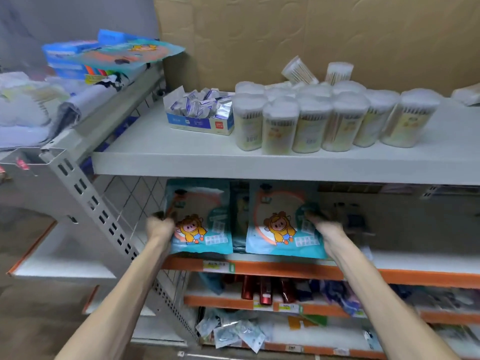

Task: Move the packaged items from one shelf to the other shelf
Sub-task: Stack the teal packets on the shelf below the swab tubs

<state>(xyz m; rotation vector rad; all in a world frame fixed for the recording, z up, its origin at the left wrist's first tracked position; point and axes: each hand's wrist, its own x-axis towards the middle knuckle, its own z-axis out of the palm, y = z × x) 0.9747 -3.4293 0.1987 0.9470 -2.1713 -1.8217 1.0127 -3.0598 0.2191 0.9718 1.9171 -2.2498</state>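
Observation:
Two teal packages with a cartoon figure stand upright on the second shelf (405, 263), under the white top shelf. My left hand (159, 226) grips the left edge of the left package (205, 219). At the right edge of the right package (280, 222), my right hand (326, 229) holds on with its fingers on the front. A darker package (239, 216) stands between the two. Another teal package of the same kind (130, 51) lies on top of the neighbouring shelf unit at the upper left.
The top shelf (161, 149) holds several cotton-swab tubs (311, 120) and an open box of small sachets (201, 111). Blue boxes (67, 58) and white packs sit on the left unit. Lower shelves hold red bottles (262, 289) and loose packets (231, 331). A perforated post (104, 219) stands left.

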